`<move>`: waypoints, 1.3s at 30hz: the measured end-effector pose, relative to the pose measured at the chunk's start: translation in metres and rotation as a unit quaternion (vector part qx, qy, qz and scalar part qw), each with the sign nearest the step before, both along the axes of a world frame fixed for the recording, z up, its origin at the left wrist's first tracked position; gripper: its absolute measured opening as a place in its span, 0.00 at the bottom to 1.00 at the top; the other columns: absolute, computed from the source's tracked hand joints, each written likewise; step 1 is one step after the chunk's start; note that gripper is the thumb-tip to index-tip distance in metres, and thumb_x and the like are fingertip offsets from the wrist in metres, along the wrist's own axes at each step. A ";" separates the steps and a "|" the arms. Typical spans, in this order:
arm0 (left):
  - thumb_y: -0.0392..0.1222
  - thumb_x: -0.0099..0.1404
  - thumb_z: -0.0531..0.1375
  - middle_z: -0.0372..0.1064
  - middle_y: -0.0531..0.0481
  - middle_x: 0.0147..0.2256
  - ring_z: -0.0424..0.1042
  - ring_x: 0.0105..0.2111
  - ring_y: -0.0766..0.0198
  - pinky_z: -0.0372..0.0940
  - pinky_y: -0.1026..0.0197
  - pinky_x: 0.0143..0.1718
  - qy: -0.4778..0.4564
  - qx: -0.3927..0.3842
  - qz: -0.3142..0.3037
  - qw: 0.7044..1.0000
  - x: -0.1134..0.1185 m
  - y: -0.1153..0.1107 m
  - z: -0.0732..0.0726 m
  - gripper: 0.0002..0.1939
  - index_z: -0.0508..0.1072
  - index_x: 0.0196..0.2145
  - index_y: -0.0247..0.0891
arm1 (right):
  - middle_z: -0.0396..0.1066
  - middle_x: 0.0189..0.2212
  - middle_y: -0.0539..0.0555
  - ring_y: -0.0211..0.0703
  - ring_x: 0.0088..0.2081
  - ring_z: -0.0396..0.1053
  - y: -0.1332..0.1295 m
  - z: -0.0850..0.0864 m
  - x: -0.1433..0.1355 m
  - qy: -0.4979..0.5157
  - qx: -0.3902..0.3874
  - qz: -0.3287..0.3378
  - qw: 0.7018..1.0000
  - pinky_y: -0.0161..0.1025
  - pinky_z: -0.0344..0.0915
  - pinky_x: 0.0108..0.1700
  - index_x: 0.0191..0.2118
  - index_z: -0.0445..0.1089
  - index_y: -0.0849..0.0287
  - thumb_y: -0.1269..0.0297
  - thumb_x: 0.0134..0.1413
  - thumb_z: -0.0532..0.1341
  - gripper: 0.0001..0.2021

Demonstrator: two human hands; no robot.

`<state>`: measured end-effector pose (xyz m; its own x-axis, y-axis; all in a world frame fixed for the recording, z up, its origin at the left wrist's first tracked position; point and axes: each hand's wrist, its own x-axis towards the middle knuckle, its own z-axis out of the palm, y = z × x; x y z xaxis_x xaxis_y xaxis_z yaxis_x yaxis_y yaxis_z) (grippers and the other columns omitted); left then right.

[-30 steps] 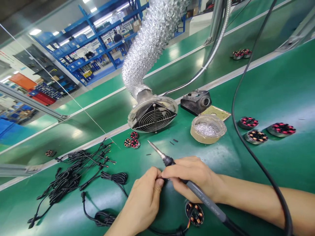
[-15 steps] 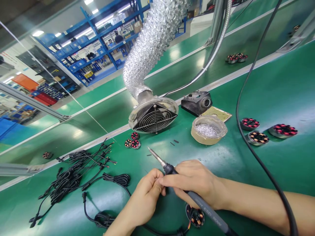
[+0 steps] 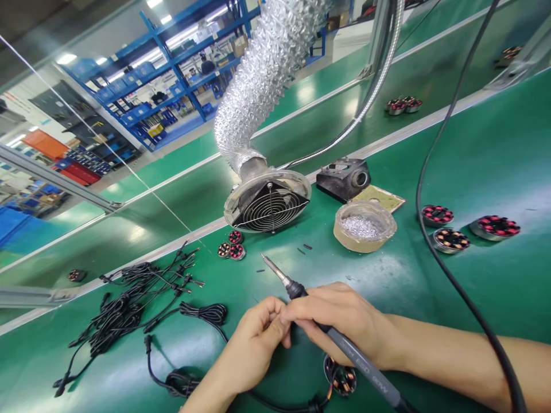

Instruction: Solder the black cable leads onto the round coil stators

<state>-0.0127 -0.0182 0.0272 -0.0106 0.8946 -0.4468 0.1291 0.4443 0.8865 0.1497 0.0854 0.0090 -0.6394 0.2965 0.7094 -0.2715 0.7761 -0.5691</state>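
Together above a green table (image 3: 469, 287), a worker's left hand (image 3: 253, 344) and right hand (image 3: 348, 318) meet at the fingertips. The right fingers curl around a soldering iron (image 3: 359, 362), its metal tip pointing away from the worker; the left fingers are pinched closed, though what they may grip is hidden. A wired coil ring (image 3: 342, 381) lies just below the right hand, black cables (image 3: 115, 315) at far left.
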 end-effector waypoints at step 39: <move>0.65 0.55 0.61 0.50 0.62 0.17 0.45 0.19 0.73 0.44 0.67 0.20 0.047 -0.030 0.125 0.991 0.009 0.007 -0.007 0.26 0.58 0.22 0.40 | 0.61 0.22 0.47 0.38 0.22 0.61 0.012 0.020 0.029 0.000 -0.034 -0.044 0.998 0.36 0.56 0.26 0.47 0.70 0.59 0.69 0.60 0.53 0.12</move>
<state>-0.0038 -0.0110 0.0204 -0.2728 0.8309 -0.4849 0.0888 0.5236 0.8473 0.1783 0.0974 0.0286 -0.6092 0.3985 0.6856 -0.2046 0.7563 -0.6214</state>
